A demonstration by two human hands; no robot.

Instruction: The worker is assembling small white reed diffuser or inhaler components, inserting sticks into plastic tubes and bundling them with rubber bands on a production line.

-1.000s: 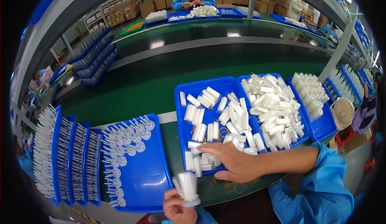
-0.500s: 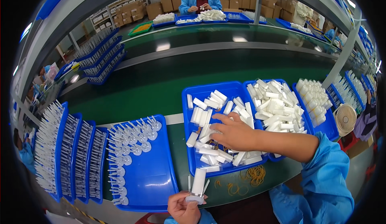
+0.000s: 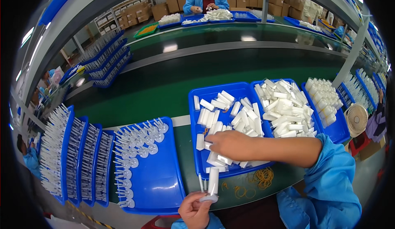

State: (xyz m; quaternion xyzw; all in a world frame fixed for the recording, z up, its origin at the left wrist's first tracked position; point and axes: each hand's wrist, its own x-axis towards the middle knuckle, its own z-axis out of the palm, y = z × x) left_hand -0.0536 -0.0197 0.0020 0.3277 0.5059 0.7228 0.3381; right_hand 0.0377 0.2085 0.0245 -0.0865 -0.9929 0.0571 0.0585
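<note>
Low, left hand (image 3: 195,210) pinching white piece (image 3: 213,181) — right hand (image 3: 230,144) stretched over tray (image 3: 210,93), grip unclear

I see one white unit (image 3: 213,182), near-upright, pale round base (image 3: 209,198) downward; I cannot confirm whether the slim rod (image 3: 200,182) alongside is attached. White blocks (image 3: 245,117) lie loose, variously angled, in the blue tray (image 3: 212,90).

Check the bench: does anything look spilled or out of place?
Yes, possibly: loose yellow bands lie on the green bench, at the near side of the blue tray of white pieces; they look stray outside any tray.
</note>
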